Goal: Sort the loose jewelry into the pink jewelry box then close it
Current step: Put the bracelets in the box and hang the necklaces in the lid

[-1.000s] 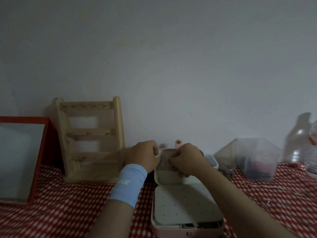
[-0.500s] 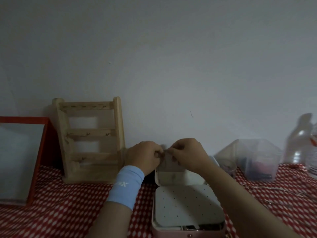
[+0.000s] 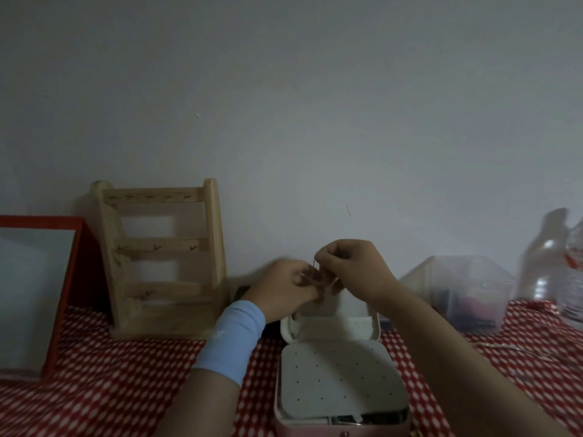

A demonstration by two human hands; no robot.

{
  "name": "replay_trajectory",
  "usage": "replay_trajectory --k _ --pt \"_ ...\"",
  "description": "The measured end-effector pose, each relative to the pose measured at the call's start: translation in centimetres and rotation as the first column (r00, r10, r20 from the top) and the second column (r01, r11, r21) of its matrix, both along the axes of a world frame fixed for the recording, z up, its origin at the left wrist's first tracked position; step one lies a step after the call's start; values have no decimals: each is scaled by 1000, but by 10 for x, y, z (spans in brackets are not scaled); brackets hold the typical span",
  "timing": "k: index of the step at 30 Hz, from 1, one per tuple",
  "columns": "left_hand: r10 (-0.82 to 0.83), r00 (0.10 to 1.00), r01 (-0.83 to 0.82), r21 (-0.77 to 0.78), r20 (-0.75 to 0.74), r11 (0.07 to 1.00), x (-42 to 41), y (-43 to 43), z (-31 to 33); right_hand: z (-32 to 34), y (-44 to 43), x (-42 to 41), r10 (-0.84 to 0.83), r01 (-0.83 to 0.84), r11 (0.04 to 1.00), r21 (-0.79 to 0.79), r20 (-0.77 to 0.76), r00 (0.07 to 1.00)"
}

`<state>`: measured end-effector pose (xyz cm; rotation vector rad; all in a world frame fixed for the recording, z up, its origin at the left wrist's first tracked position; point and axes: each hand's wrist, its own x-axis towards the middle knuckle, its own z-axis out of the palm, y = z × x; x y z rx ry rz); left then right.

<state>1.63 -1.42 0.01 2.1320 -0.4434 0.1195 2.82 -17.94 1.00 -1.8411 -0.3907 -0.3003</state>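
Holding a thin strand point(image 3: 314, 264) of jewelry just above centre frame, both hands work over the box point(image 3: 279, 414), which sits open at lower centre on the checked cloth point(image 3: 110, 373). The right hand point(image 3: 356, 269) pinches the strand's upper end between thumb and curled fingers; the left hand point(image 3: 284, 288), with a blue wristband point(image 3: 233, 335) below it, has its fingers bunched on the lower end and seems to pinch it too, though blur hides the exact grip. The piece is too fine to say whether it is a chain or a hook earring. The box's lid point(image 3: 334, 323) stands upright beneath the hands, and a white perforated panel point(image 3: 337, 380) covers most of the base, with dark items showing at its near edge. The step in hand looks like fitting this piece into the lid, so sorting is under way and closing is not yet due. The next move probably calls for lowering the strand to the lid without tangling it, then letting go with one hand at a time. A wooden rack point(image 3: 157, 260) and a red frame point(image 3: 60, 298) stand at left; a clear tub point(image 3: 457, 288) and a bottle point(image 3: 555, 266) at right.
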Motion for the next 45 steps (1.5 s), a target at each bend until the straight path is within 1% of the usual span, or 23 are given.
replay_trajectory --k 2,5,7,9,10,11,13,14,16,17,19,20,22,25,27,30,33,35,36,39,41,43,45 --pt "43 998 -46 65 48 997 3 1 -3 -1 -5 4 -20 20 1000 -3 12 1000" --pt "150 966 -159 26 210 987 9 1 -10 -3 -12 9 -54 56 995 -81 27 998" --pt "158 928 -185 50 337 982 11 -2 -15 -4 -15 10 -102 114 973 -199 68 992" --pt "129 882 -209 130 453 969 14 -5 -18 -4 -18 10 -134 178 920 -348 146 980" --pt "115 875 -226 187 470 956 15 -4 -18 -3 -19 9 -137 196 884 -424 166 977" --pt "100 885 -241 263 455 934 14 -3 -16 -2 -20 8 -134 199 843 -500 165 977" --pt "87 929 -249 432 359 867 12 0 -10 -1 -17 4 -127 180 749 -638 128 984" --pt "95 946 -242 482 310 842 11 2 -7 -2 -14 3 -130 176 692 -700 119 984" --pt "121 959 -239 496 258 835 8 8 -2 -5 -9 2 -143 179 600 -780 116 983" --pt "125 961 -236 497 246 835 7 10 0 -6 -8 2 -150 173 581 -795 104 983" --pt "111 973 -208 547 205 811 2 11 6 -7 -8 2 -157 159 570 -806 83 984" --pt "103 978 -192 595 181 781 0 9 7 -6 -8 3 -153 155 570 -807 81 985" --pt "103 979 -196 690 175 696 -5 1 7 -5 -9 2 -137 157 579 -800 94 986" --pt "120 974 -226 812 191 538 -11 -14 1 -7 -7 2 -96 117 597 -794 75 993" --pt "127 970 -244 833 208 497 -11 -20 -3 -9 -5 2 -76 56 582 -811 15 997" --pt "143 965 -264 819 222 510 -8 -22 -5 -12 -3 4 -46 -5 561 -828 -38 998" --pt "142 970 -242 796 196 554 -8 -19 -5 -13 -3 1 -1 -43 550 -834 -53 999" --pt "144 974 -225 750 173 621 -6 -12 -1 -13 -1 -1 21 -43 545 -837 -38 999" --pt "142 975 -221 713 170 666 -4 -8 1 -14 -1 -1 28 -33 557 -830 -21 999" --pt "134 971 -222 551 195 804 0 3 6 -13 1 -2 24 19 659 -752 46 999" --pt "137 966 -224 439 220 870 3 10 3 -14 2 -2 -27 96 692 -715 107 994" --pt "134 960 -226 400 244 888 5 14 0 -16 3 -2 -104 191 659 -728 163 981" --pt "123 954 -229 398 274 888 4 16 -1 -16 4 -2 -169 257 572 -779 195 966"
